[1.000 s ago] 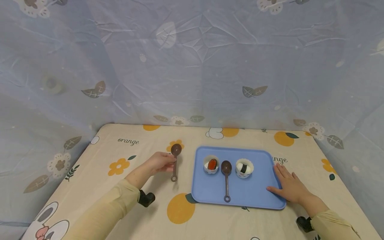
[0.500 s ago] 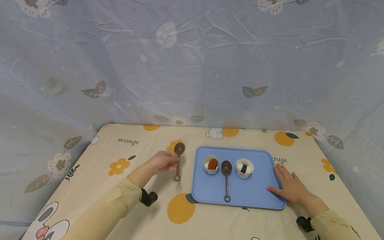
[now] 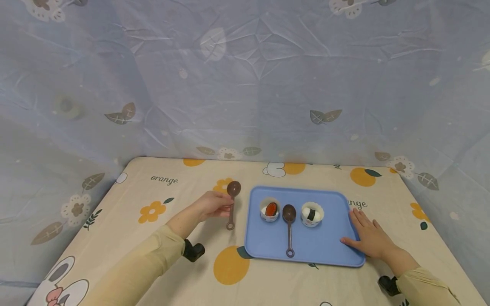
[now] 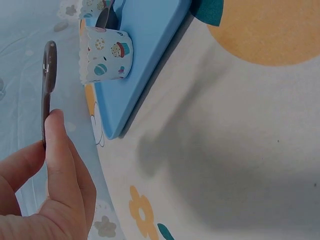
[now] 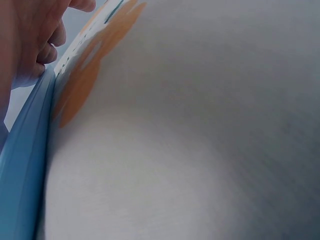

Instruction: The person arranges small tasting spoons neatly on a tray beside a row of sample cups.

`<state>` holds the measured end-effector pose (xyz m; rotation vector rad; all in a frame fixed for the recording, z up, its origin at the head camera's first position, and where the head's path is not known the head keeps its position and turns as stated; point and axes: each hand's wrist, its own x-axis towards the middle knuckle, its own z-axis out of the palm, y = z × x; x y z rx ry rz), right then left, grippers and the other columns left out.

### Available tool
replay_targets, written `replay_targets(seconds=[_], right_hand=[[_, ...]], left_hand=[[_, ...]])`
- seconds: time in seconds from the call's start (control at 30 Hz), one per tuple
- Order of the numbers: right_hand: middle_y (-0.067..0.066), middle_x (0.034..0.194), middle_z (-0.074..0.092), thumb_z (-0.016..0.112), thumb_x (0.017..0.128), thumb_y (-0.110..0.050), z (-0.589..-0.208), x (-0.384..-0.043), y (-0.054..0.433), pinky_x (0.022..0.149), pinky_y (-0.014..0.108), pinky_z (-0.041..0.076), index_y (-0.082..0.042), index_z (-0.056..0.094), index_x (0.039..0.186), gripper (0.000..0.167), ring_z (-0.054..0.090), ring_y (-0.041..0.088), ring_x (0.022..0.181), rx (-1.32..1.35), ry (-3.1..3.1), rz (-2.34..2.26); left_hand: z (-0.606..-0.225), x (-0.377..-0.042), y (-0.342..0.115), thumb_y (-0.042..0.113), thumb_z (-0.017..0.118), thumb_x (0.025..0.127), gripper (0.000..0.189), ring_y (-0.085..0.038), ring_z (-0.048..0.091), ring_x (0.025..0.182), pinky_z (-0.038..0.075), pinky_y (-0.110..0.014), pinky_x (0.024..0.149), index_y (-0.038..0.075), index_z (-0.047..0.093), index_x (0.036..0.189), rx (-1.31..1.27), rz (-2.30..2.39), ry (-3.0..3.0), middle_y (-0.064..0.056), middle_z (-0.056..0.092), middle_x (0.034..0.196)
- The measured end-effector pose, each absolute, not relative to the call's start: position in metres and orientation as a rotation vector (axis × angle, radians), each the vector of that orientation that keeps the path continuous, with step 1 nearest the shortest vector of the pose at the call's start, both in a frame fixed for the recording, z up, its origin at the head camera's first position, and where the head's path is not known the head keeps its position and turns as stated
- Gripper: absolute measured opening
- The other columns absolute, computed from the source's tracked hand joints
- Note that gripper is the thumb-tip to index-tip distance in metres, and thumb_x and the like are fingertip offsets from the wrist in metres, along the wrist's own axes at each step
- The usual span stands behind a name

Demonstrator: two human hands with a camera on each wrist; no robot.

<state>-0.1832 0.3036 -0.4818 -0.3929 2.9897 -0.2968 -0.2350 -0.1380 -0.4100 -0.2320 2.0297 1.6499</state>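
My left hand (image 3: 213,205) pinches a brown spoon (image 3: 232,208) by its handle, bowl pointing away from me, left of the blue tray (image 3: 329,244). In the left wrist view the spoon (image 4: 49,75) is lifted off the cloth, its shadow falling below. My right hand (image 3: 369,238) rests on the tray's right edge with fingers extended. On the tray lie a second brown spoon (image 3: 289,231) and two patterned paper cups. The left cup (image 3: 269,218) holds a piece with a red-orange top (image 3: 271,209); the right cup (image 3: 311,222) holds a white piece with a black band (image 3: 311,214).
A cream cloth (image 3: 183,280) printed with oranges and flowers covers the table. Behind it and at both sides hangs a pale blue curtain (image 3: 245,85). Dark wrist-camera mounts stick out beneath both wrists.
My left hand has moved a little to the right with the spoon, closer to the tray. The right hand, the tray and its contents stay where they were.
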Motion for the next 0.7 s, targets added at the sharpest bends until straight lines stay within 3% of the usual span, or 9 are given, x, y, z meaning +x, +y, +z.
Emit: replay_targets(seconds=[0.4, 0.7], right_hand=[[0.035, 0.145, 0.024, 0.062, 0.081, -0.053, -0.482, -0.183, 0.304, 0.104, 0.071, 0.02, 0.013, 0.026, 0.14, 0.095, 0.024, 0.05, 0.133, -0.406, 2.988, -0.323], [0.035, 0.146, 0.023, 0.062, 0.081, -0.053, -0.484, -0.184, 0.305, 0.105, 0.071, 0.018, 0.013, 0.025, 0.14, 0.096, 0.022, 0.05, 0.134, -0.393, 2.983, -0.323]], left_hand=[[-0.409, -0.237, -0.132, 0.005, 0.052, 0.093, 0.034, -0.005, 0.058, 0.066, 0.059, -0.022, 0.072, -0.012, 0.048, 0.122, -0.223, 1.683, 1.996, 0.0, 0.056, 0.078], [-0.408, -0.236, -0.127, 0.003, 0.051, 0.093, 0.031, -0.005, 0.058, 0.065, 0.058, -0.018, 0.066, -0.013, 0.049, 0.119, -0.184, 1.711, 1.985, 0.0, 0.056, 0.076]])
